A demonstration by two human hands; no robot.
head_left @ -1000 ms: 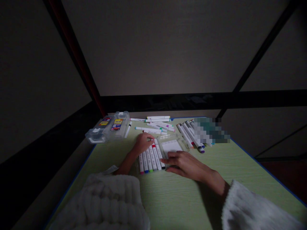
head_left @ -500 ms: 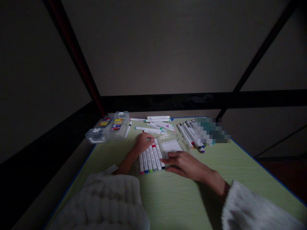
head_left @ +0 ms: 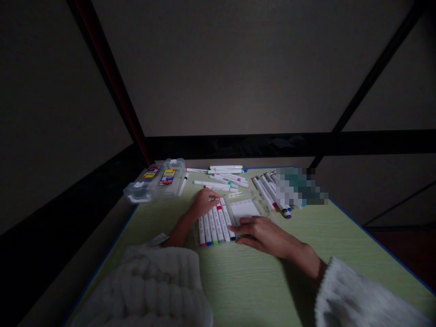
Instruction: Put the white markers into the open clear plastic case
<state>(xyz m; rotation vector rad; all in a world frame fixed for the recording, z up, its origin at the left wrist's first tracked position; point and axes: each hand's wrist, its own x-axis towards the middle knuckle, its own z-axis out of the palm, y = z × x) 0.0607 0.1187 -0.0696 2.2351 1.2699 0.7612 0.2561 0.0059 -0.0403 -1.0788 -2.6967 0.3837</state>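
Note:
A clear shallow tray [head_left: 250, 200] lies on the green table [head_left: 245, 281], with a row of several white markers with coloured caps [head_left: 215, 225] in its left part and a white sheet in its right part. My left hand [head_left: 203, 202] rests on the far ends of those markers, fingers curled and pressed onto them. My right hand [head_left: 264, 232] lies flat at the tray's near edge, fingers stretched out and touching the near ends of the rightmost markers. Both arms wear fluffy white sleeves.
A clear plastic case with coloured stickers [head_left: 155, 184] stands at the far left of the table. Loose markers [head_left: 223, 177] lie at the back, another bunch [head_left: 270, 193] at the right beside a blurred patch. Dark rails run behind the table.
Almost nothing differs; both hands stay on the marker row, with only a slight shift of the view.

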